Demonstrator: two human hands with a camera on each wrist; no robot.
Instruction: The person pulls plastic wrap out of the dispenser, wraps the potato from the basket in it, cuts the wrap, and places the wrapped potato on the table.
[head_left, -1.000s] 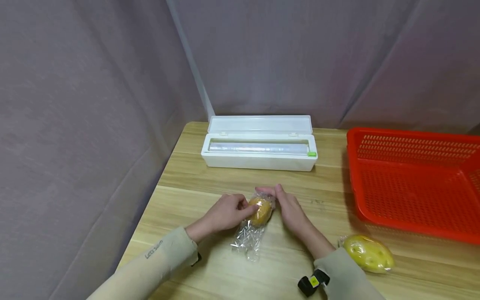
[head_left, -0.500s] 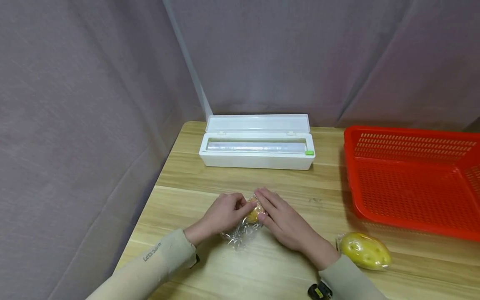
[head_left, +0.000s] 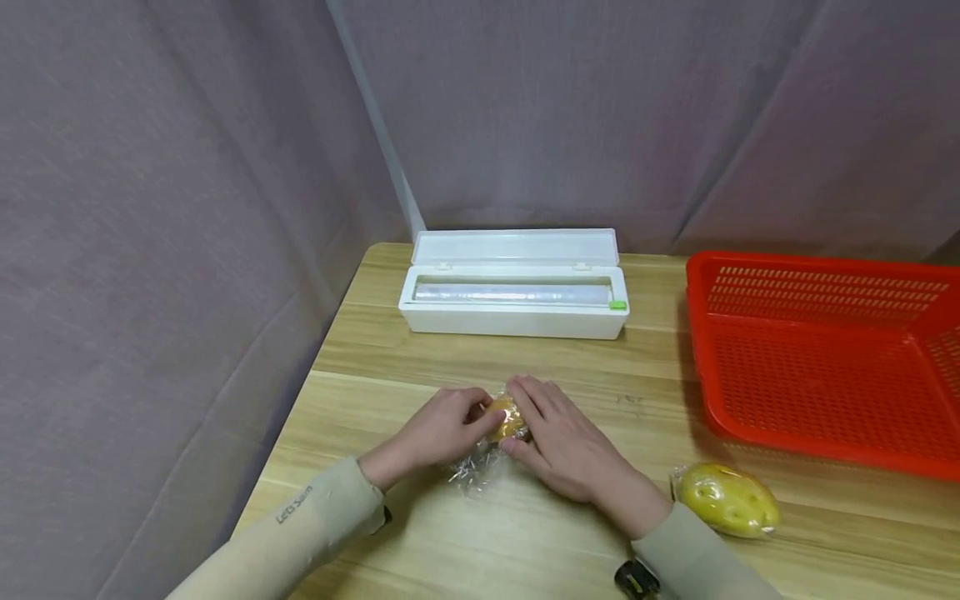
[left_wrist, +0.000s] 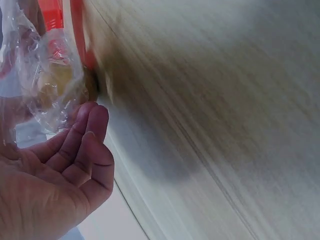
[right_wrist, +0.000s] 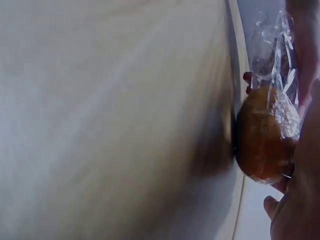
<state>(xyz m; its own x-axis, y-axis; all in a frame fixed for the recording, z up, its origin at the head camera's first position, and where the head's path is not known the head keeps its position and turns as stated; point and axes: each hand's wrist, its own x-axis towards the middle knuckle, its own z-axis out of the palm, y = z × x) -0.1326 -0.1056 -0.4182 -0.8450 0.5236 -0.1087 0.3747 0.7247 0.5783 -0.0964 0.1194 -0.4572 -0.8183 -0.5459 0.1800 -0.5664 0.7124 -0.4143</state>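
An orange-yellow rounded item [head_left: 507,416], egg-shaped in the right wrist view, lies on the table in clear plastic film; its exact kind is unclear. My left hand [head_left: 444,427] holds its left side, thumb on top and fingers curled. From the right, my right hand [head_left: 564,440] rests against it with fairly straight fingers, the thumb on the near side. Loose crinkled film [head_left: 474,471] spreads toward the near left and also shows in the left wrist view, around the item [left_wrist: 56,85]. Both hands hide parts of the item.
A white cling film box [head_left: 513,322] stands at the back with its lid up and a film roll inside. On the right is a red plastic basket [head_left: 697,350]. A yellow film-wrapped, mango-shaped item [head_left: 726,500] lies beside my right forearm. Grey curtains [head_left: 187,250] border the table.
My right hand has come from the item's far right edge to lie over its right side, palm turned down. The loose film tail looks shorter and more bunched. My left hand stays nearly in place.
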